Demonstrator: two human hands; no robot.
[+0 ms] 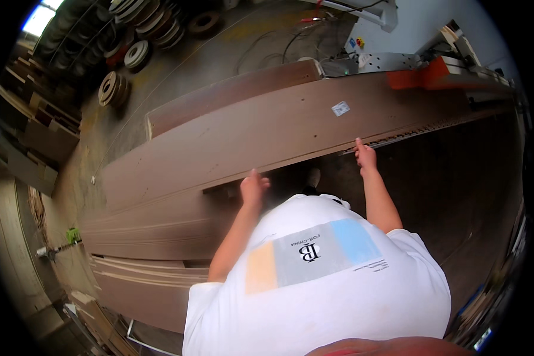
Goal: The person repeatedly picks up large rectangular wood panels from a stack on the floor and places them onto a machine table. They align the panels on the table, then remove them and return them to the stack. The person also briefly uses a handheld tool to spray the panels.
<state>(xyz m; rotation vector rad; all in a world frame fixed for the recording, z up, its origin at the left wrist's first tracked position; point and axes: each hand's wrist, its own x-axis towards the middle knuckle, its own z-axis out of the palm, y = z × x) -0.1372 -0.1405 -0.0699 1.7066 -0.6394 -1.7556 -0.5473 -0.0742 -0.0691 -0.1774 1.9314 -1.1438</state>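
A long brown board (255,133) lies slantwise before me, with a small white label (340,108) and a few small dark holes on its face. My left hand (254,188) is at the board's near edge, slightly blurred, thumb and forefinger apart, holding nothing that I can see. Farther right, my right hand (365,159) is at the same edge, its forefinger stretched toward the board and the other fingers loosely bent. Whether either hand presses on the board cannot be made out. Beside the right hand, a dark toothed or chain-like strip (409,135) runs along the edge.
Behind the board lies a narrower brown panel (237,89). Stacked brown boards (148,237) are at the lower left. An orange machine part (424,74) and a perforated metal bracket (391,62) stand at the right. Rolls of edging strip (114,89) rest on the floor.
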